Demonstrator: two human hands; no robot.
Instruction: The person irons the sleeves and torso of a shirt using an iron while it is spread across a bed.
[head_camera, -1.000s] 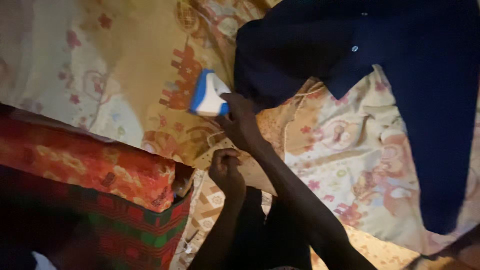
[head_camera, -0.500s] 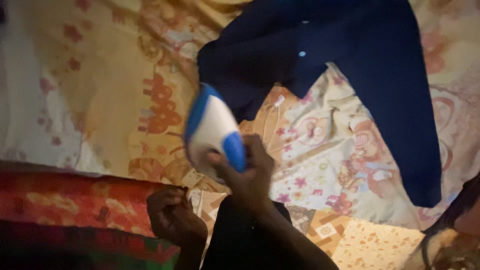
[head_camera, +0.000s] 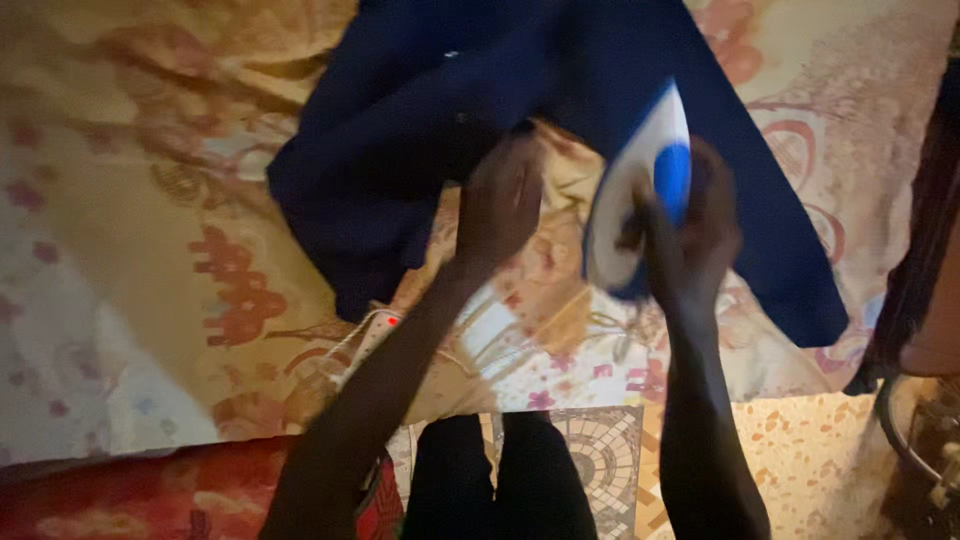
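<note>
White and blue plastic makes up the iron, which is held off the surface in the right hand, just above the lower edge of the dark blue garment. The fingers wrap closed around its handle, and the pale body tilts toward the camera. It looks hard and smooth, probably weighty for its size, with most of the weight low in the soleplate, so the handle is the only sensible place to grip; the flat underside may be hot and is best kept clear of skin. The garment is soft and limp, lying spread but rumpled across the patterned yellow bedsheet. It would fold and slide easily, so a flat palm holds it better than a pinch. The left hand rests there, fingers spread and open, pressing at the cloth's lower edge and gripping nothing. Beneath the left forearm lies a white power strip with a small red light. A red patterned cloth lies nearest the person.
</note>
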